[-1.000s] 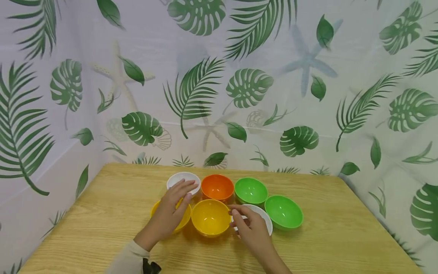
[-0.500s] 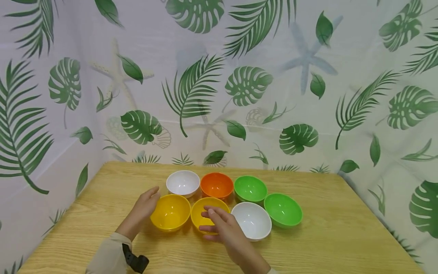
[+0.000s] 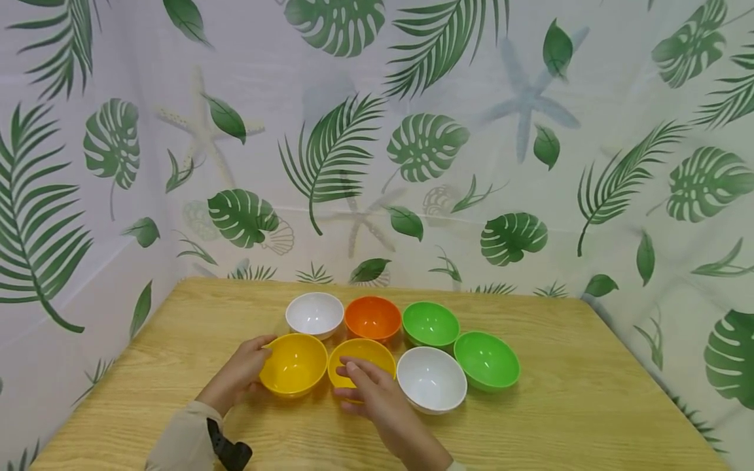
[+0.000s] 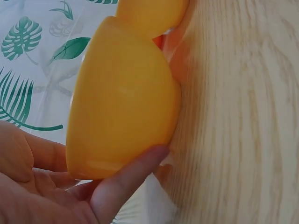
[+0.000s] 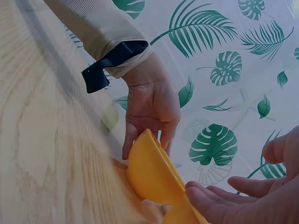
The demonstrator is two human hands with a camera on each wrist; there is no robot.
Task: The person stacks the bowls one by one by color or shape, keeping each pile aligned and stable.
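Note:
My left hand (image 3: 240, 369) grips the left yellow bowl (image 3: 296, 366) at its left side. In the left wrist view the thumb lies along the outer wall of this yellow bowl (image 4: 121, 102), and the other fingers are at the rim, partly hidden. The right hand (image 3: 385, 409) is over the second yellow bowl (image 3: 370, 350), its fingers loosely bent and holding nothing. Whether its fingertips touch that bowl I cannot tell. The two yellow bowls stand side by side, their rims close together. In the right wrist view the left hand (image 5: 152, 109) reaches down around the bowl's far side.
A white bowl (image 3: 432, 381) stands right of the second yellow one. Behind are another white bowl (image 3: 315, 316), an orange bowl (image 3: 373, 318) and a green bowl (image 3: 431, 324). A second green bowl (image 3: 487, 361) is at the right. A leaf-print cloth (image 3: 448, 216) hangs behind the wooden table (image 3: 559, 405).
The left hand has moved from over the back white bowl down to the left yellow bowl and taken hold of it. The right hand has shifted left from the front white bowl.

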